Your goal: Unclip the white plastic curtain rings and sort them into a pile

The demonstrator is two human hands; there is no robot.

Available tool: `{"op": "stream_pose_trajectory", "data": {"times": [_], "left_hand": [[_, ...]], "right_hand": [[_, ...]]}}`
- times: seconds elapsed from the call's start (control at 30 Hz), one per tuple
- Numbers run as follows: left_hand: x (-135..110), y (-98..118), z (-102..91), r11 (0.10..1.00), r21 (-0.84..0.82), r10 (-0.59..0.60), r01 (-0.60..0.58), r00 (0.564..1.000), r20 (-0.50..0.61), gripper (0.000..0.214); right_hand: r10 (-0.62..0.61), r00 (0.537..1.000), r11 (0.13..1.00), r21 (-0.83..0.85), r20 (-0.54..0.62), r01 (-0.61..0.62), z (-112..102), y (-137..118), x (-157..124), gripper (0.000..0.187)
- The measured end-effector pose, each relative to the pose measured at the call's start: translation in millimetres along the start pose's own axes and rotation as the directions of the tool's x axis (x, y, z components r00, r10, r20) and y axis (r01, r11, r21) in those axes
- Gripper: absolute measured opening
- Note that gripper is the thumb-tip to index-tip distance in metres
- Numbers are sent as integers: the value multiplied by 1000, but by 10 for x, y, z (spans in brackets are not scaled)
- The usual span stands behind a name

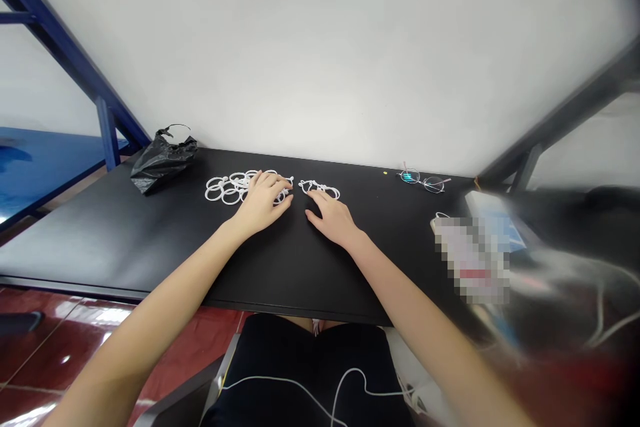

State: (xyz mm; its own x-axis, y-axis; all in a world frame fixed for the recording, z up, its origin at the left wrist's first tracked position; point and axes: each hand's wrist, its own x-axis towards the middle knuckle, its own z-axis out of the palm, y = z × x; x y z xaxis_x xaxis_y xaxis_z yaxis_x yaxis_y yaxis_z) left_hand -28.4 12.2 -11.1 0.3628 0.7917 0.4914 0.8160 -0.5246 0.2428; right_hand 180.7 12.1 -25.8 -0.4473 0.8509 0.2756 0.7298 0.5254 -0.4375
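Several white rings with small knobs (pixel 231 195) lie in a loose cluster on the black table (pixel 280 267). My left hand (pixel 261 203) rests over the right side of this cluster, fingers spread, and covers some of the rings. A smaller group of white rings (pixel 330 192) lies a little to the right. My right hand (pixel 331 215) is at the near edge of that group, its fingers stretched out and apart, the fingertips touching or just beside the rings. Neither hand grips anything that I can see.
A crumpled black plastic bag (pixel 164 159) sits at the back left. Glasses (pixel 423 180) lie near the wall on the right. Farther right are a phone-like object (pixel 470 260), partly pixelated, a white box (pixel 493 217) and blurred clear plastic. A white cable (pixel 280 379) crosses my lap.
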Motion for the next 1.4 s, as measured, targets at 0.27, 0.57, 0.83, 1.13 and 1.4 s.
{"op": "stream_pose_trajectory", "data": {"times": [0.27, 0.57, 0.83, 1.13, 1.4], "left_hand": [[5, -38, 9, 998, -17, 55, -54, 998, 14, 18], [-3, -21, 12, 991, -32, 133, -131, 990, 53, 18], [1, 67, -14, 976, -140, 171, -167, 985, 17, 33], [0, 178, -14, 963, -213, 198, -168, 971, 133, 33], [-21, 219, 53, 951, -271, 202, -150, 963, 176, 33]], "right_hand": [[116, 988, 980, 171, -103, -97, 20, 53, -23, 12], [108, 954, 964, 262, -279, -33, 65, 40, -37, 6], [77, 866, 946, 311, -494, 93, -6, -93, -78, 15], [257, 819, 858, 511, -512, 50, -46, -128, -90, 20], [384, 820, 718, 696, -424, 23, -48, -121, -75, 24]]}}
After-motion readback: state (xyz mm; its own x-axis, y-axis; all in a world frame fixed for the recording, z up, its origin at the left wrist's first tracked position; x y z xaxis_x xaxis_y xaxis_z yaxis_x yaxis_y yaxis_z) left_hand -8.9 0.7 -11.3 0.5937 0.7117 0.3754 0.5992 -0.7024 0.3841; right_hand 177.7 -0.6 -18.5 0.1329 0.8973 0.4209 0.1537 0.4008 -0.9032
